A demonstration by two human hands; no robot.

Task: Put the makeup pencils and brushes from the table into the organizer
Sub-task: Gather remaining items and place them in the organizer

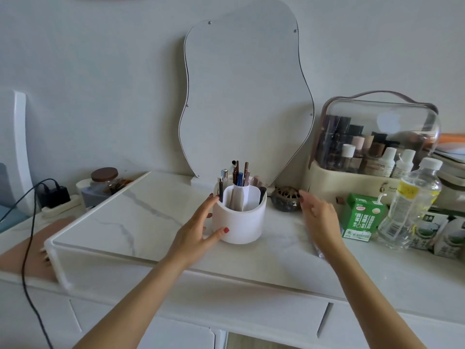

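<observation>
A white round organizer (241,222) with inner dividers stands on the marble tabletop (141,217) in front of the mirror. Several makeup pencils and brushes (237,176) stand upright in its back compartments. My left hand (198,229) cups the organizer's left side, thumb against its lower front and fingers near the rim. Off to the organizer's right, my right hand (318,219) hovers above the table with fingers spread, apart from the organizer and holding nothing. No loose pencils or brushes show on the table.
A wavy mirror (244,96) leans on the wall. A dark incense burner (286,199), a green drink carton (362,217), a water bottle (412,202) and a clear cosmetics case (372,144) crowd the right. A jar (104,181) and a charger cable (27,222) sit left.
</observation>
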